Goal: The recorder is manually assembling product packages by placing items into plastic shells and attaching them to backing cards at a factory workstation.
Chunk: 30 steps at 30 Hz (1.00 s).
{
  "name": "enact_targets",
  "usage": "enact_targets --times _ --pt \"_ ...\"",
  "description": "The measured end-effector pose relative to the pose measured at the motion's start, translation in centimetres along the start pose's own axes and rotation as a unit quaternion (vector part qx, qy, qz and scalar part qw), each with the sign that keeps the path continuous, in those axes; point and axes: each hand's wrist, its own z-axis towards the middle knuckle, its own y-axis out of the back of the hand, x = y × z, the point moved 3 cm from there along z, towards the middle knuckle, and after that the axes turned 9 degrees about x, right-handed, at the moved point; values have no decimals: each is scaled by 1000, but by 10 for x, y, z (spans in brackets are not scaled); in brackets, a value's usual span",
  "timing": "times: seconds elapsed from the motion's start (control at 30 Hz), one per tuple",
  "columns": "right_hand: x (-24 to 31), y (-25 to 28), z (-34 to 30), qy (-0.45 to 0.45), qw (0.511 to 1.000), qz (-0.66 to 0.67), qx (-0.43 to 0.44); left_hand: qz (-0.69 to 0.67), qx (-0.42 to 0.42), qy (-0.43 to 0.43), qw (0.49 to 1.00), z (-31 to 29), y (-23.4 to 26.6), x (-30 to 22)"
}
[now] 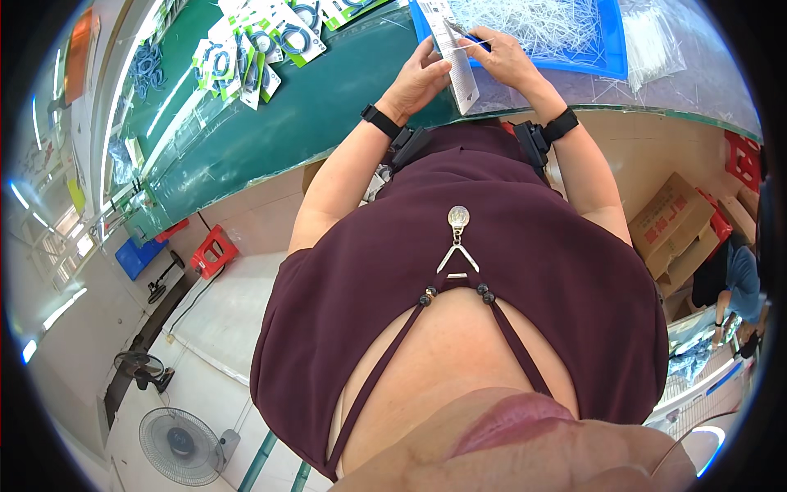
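At the near edge of the green desk, both hands grip one long white paper card. A thin white tie is going on. Finished cards lie at the left; many ties wait in the blue tray.

- Two hands of yours: left hand and right hand, both closed on one white card over the counter.
- Two black wristbands, one on each wrist.
- One blue tray, holding thin white ties too many and too fine to count.
- One loose heap of green-and-white packaged cards; the exact number cannot be told.
- Two red stools: one at the left, one at the right.
- Two floor fans, the second smaller.
- One stack of cardboard boxes.
- One other person nearby.
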Motion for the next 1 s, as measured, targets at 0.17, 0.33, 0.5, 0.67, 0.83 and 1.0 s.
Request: enact_targets --times 0.17,0.33,0.5,0.67,0.83,1.0 --pt "-12 -12 -4 28 998 39 -35 -35 -23 -25 999 4 3 5" --pt "-4 -16 -22 21 999 39 27 -34 -18 -59 998 6 8 -6" --pt "11 -12 -26 60 998 27 -8 -27 -2 -63 998 10 6 -4" --pt "14 -10 -25 64 998 9 -13 -26 -17 -50 998 9 5 0" --pt "19 -12 -24 78 997 30 0 -5 -25 -75 997 8 17 7" --pt "-17 -25 -20 -81 950 269 134 -164 -21 -17 986 9 23 7"
